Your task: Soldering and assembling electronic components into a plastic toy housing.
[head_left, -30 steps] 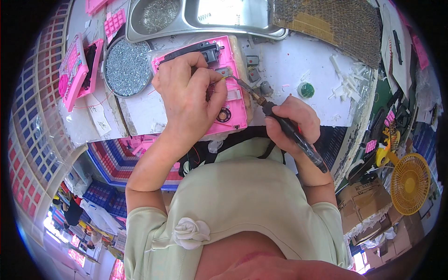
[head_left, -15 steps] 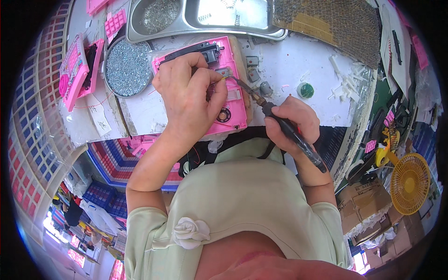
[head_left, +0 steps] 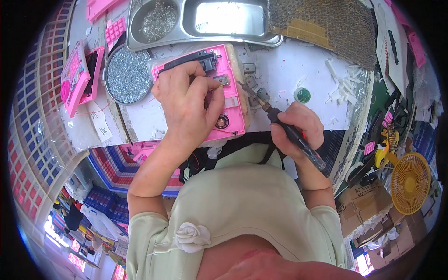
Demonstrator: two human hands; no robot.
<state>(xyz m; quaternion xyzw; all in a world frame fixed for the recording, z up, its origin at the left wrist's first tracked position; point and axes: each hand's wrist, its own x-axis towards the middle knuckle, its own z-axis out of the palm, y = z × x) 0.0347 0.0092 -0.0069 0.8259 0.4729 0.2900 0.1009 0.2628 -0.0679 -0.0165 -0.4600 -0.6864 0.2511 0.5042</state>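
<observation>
My left hand [head_left: 186,105] lies over an opened pink plastic casing [head_left: 236,122], its thumb and fingers pinched together beside a small grey motor [head_left: 224,80]. A thin wire seems to come from between the fingertips; most of it is hidden. Inside the casing sit a black mechanism [head_left: 206,59] and a round speaker [head_left: 222,122]. My right hand [head_left: 303,128] grips the dark handle of a soldering iron [head_left: 265,104]. The iron's tip points up and left, just off the casing's right edge and apart from the motor.
A round dish of screws [head_left: 128,77] stands left of the casing, near another pink toy [head_left: 77,79]. Behind are a metal tray [head_left: 184,39] holding springs and a corrugated board [head_left: 322,28]. Rightward are loose motors [head_left: 263,94], a small green pot [head_left: 303,95] and white plastic pieces [head_left: 345,86].
The soldering iron's tip has drawn back to the right, away from the motor, and my right hand has shifted slightly right. My left hand stays pinched at the motor.
</observation>
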